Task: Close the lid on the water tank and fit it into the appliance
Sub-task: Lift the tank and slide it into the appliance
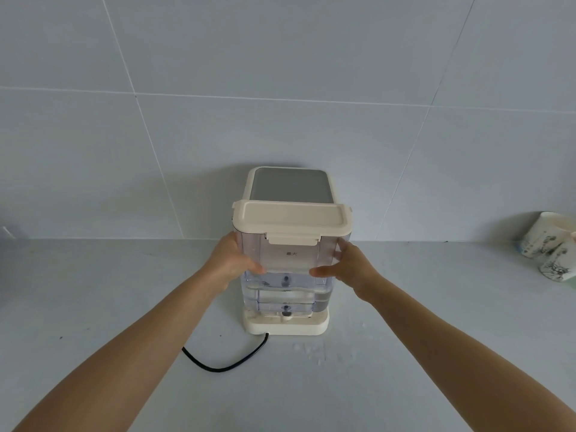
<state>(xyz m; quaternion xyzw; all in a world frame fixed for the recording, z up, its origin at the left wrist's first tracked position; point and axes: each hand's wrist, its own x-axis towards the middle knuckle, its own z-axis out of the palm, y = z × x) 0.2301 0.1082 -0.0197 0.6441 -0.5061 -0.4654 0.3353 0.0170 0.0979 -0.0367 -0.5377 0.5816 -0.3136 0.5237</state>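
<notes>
A clear plastic water tank [291, 260] with some water in its lower part stands upright against the near side of a cream appliance [290, 185] with a grey top panel. The tank's cream lid [293, 219] lies flat and closed on top, its front latch folded down. The tank's bottom sits at the appliance's cream base [286, 325]. My left hand [232, 263] grips the tank's left side and my right hand [349, 266] grips its right side, with both thumbs across the front face.
A black power cord [224, 363] curls from the base toward me over the grey counter. Water drops [308, 350] lie in front of the base. Two patterned cups [548, 244] lean at the far right by the tiled wall.
</notes>
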